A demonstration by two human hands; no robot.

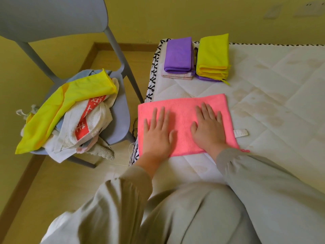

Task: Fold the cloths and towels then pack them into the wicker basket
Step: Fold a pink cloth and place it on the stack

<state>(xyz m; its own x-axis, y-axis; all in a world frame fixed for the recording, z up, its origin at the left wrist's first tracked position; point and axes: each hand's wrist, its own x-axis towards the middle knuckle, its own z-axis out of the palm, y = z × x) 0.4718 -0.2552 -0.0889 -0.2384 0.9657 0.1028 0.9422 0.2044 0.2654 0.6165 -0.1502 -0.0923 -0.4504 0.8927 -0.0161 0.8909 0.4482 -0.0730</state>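
Note:
A pink cloth (182,110) lies folded flat on the white mattress (274,95), near its left edge. My left hand (158,136) presses flat on the cloth's left half with straight fingers. My right hand (208,127) presses flat on its right half. Farther back on the mattress sit two folded stacks: a purple cloth (178,54) on a pale one, and a yellow cloth (212,57) on a purple one. No wicker basket is in view.
A grey chair (121,111) stands left of the mattress, holding a heap of unfolded cloths: a yellow one (70,103) on top and a white towel with a red band (88,122). Yellow wall behind, wooden floor below.

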